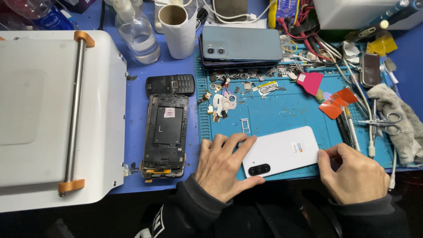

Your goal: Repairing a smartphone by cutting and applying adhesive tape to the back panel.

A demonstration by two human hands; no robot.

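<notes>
Two hands on white phone (282, 150), lying back-up on blue work mat (282, 112) near front edge. Large white machine (57, 114) far left, with steel roller bar. Stripped phone frame (165, 134) between machine and mat, small black keypad phone (170, 84) just above it. Left hand (220, 165) flat, palm down, fingers spread, pressing phone's left end beside camera bump; no grasp. Right hand (352, 174) curled, fingertips pinching phone's right edge. Scissors (383, 121) right of mat, small loose parts scattered at mat's top.

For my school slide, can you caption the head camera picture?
Two hands steady a white phone on a blue mat.
</notes>
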